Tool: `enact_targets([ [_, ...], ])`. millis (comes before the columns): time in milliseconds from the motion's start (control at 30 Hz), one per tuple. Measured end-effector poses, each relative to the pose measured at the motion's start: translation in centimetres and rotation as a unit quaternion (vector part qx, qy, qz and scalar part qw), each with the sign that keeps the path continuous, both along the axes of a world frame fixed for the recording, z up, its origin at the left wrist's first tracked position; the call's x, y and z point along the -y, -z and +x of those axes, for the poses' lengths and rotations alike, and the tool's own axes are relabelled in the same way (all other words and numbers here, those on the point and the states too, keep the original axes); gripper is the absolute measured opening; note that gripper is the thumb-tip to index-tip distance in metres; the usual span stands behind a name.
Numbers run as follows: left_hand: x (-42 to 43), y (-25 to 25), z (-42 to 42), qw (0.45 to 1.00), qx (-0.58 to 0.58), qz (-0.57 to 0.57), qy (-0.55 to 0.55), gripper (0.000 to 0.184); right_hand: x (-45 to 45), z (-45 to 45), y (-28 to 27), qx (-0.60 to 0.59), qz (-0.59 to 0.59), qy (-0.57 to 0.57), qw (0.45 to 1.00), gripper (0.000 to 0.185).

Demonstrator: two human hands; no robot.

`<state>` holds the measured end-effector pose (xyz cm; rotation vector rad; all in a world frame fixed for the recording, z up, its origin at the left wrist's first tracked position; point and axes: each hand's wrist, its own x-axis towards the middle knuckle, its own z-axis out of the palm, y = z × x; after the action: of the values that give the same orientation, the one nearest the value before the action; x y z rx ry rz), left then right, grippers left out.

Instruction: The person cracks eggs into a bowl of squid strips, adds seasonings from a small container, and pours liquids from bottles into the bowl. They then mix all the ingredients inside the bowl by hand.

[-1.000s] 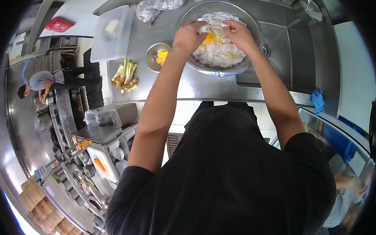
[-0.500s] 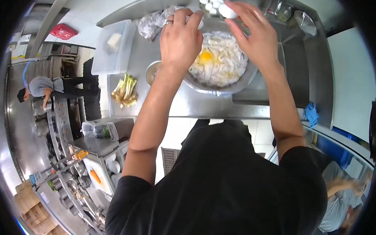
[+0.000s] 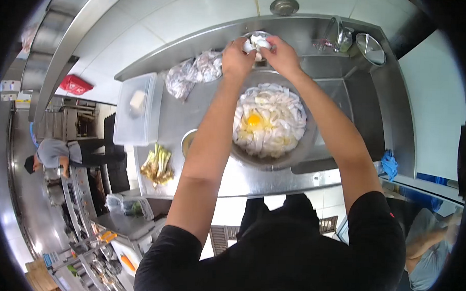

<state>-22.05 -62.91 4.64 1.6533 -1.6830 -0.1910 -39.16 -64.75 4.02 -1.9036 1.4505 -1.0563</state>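
Observation:
My left hand (image 3: pixel 238 59) and my right hand (image 3: pixel 281 58) come close together over a small metal bowl (image 3: pixel 257 33) at the back of the counter. Fingers of the left pinch a white eggshell (image 3: pixel 249 46), and those of the right pinch another eggshell (image 3: pixel 263 44). White shells or eggs lie in the small bowl, partly covered by my fingers. Nearer my body, a large metal bowl (image 3: pixel 273 165) holds a heap of pale, wet strips (image 3: pixel 277 116) resembling squid. One whole egg yolk (image 3: pixel 254 120) rests on the strips.
Left on the counter are plastic bags (image 3: pixel 194 72), a lidded clear box (image 3: pixel 136 111), spring onion stems (image 3: pixel 158 163) and a small bowl (image 3: pixel 188 142). A sink (image 3: pixel 342 108) lies right, with a metal container (image 3: pixel 371 49) behind. One co-worker (image 3: pixel 53 152) stands far left, another (image 3: pixel 427 250) lower right.
Both hands have moved from above the large bowl's far edge to the small bowl behind it and drawn together, carrying the eggshells. The view has tilted, so the counter appears lower.

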Motion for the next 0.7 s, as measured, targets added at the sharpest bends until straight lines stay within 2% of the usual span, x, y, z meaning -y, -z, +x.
enact_targets([
  [67,2.9,0.9,0.3,0.999,0.030,0.013,-0.015,0.051,4.3,1.5,0.8,-0.043,-0.063,0.016,0.997,0.041],
  [100,4.1,2.1,0.4,0.998,0.053,0.027,-0.026,0.052,6.0,1.9,1.2,-0.089,-0.034,-0.002,0.995,0.043],
  [167,5.9,4.4,0.4,0.991,0.074,0.099,-0.042,0.059,9.1,2.9,5.4,-0.172,-0.089,-0.019,0.981,0.045],
  [200,6.4,5.8,0.4,0.990,0.108,0.090,-0.033,0.059,9.2,3.2,5.9,-0.215,-0.111,-0.027,0.970,0.046],
  [233,6.8,7.3,0.5,0.986,0.142,0.082,-0.024,0.059,9.1,3.0,6.5,-0.243,-0.024,-0.091,0.966,0.051],
  [333,6.9,9.6,1.1,0.972,0.205,0.114,0.008,0.057,7.8,3.1,9.4,-0.281,-0.125,-0.091,0.947,0.053],
  [433,7.4,9.1,1.5,0.941,0.300,0.151,0.027,0.055,9.2,3.1,10.9,-0.278,-0.130,-0.125,0.944,0.051],
  [533,8.1,8.4,1.8,0.933,0.260,0.244,0.057,0.057,10.5,3.5,12.2,-0.292,-0.133,-0.126,0.939,0.047],
  [600,8.1,9.2,2.7,0.952,0.194,0.220,0.083,0.062,9.5,3.1,10.3,-0.314,-0.156,-0.131,0.927,0.042],
  [633,9.6,10.6,4.0,0.960,0.172,0.171,0.141,0.063,8.0,2.7,8.3,-0.273,-0.165,-0.119,0.940,0.051],
  [700,7.8,11.5,5.9,0.968,0.162,0.082,0.174,0.066,4.3,1.8,4.3,-0.194,-0.189,-0.092,0.958,0.071],
])
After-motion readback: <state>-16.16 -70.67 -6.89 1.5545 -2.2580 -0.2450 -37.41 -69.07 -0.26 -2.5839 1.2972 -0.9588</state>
